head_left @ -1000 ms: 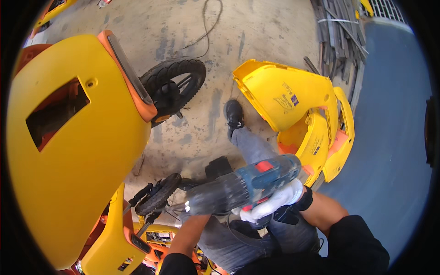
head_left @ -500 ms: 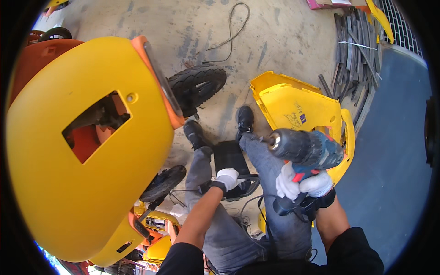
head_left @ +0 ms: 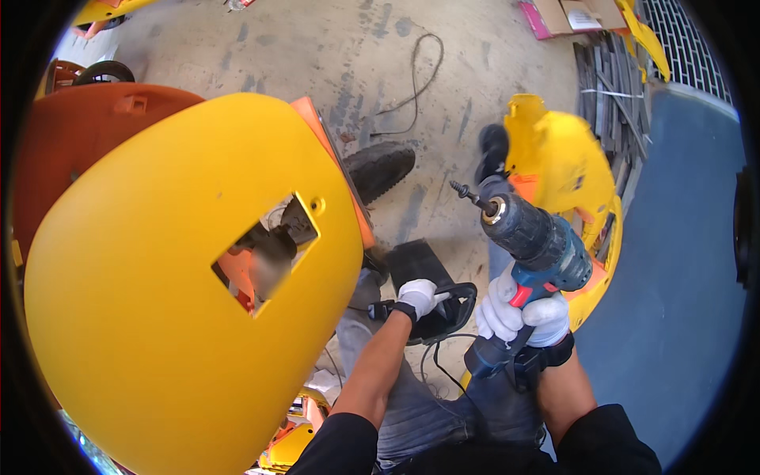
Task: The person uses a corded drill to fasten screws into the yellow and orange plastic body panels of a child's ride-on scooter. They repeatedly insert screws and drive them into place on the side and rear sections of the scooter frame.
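My right hand, in a white glove, grips the handle of a blue and black cordless drill. The drill points up and to the left, and a short bit with a spiral tip stands out of its chuck. My left hand, gloved too, is closed on a black plastic part with an open loop at its right end. That part hangs before my legs. Close by on the left rises a large rounded yellow shell with a four-sided cutout and a small round hole.
A loose yellow panel lies beyond the drill, against my right shoe. Farther off are grey strips in a tied bundle, a cardboard box and a cable loop on the floor. A dark blue-grey surface runs along the right.
The yellow shell now sits farther right in view. My right foot has swung outward, and the loose yellow panel has shifted and turned. Both hands keep their holds.
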Available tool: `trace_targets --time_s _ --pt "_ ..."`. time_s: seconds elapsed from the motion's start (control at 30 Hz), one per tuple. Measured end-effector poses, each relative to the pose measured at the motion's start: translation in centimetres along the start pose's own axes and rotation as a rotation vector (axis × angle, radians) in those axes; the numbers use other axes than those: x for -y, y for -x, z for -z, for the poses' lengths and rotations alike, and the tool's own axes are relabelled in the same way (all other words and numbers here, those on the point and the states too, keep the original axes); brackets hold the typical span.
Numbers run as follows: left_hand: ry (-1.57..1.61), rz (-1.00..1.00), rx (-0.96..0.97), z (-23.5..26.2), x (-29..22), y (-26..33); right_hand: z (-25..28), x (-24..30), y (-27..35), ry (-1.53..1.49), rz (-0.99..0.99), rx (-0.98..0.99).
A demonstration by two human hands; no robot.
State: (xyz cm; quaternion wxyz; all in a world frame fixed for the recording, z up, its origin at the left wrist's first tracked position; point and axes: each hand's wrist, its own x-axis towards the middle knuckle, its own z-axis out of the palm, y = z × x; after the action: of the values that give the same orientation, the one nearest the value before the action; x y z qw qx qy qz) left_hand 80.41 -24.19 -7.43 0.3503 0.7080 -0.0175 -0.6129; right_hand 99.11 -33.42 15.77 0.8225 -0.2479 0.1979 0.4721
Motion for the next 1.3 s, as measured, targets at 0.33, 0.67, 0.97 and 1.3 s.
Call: trace_targets --time_s 0.33,0.67,0.97,1.3 --pt "0.04 -0.196 -0.11 -0.4 -7.7 -3.3 1.7 7.0 -3.2 0.224 -0.115 0.132" --pt "0.322 -0.348 -0.301 6.1 -13.0 -6.0 0.0 16.6 -10.9 0.301 -0.193 0.223" --pt "0.138 -0.333 -0.265 7.3 -9.9 -8.0 -3.3 14.9 -18.9 0.458 -0.195 0.452" --pt "0.633 -0.566 -0.463 12.9 -7.6 -3.6 -2.8 13.2 -21.7 0.559 -0.23 0.513"
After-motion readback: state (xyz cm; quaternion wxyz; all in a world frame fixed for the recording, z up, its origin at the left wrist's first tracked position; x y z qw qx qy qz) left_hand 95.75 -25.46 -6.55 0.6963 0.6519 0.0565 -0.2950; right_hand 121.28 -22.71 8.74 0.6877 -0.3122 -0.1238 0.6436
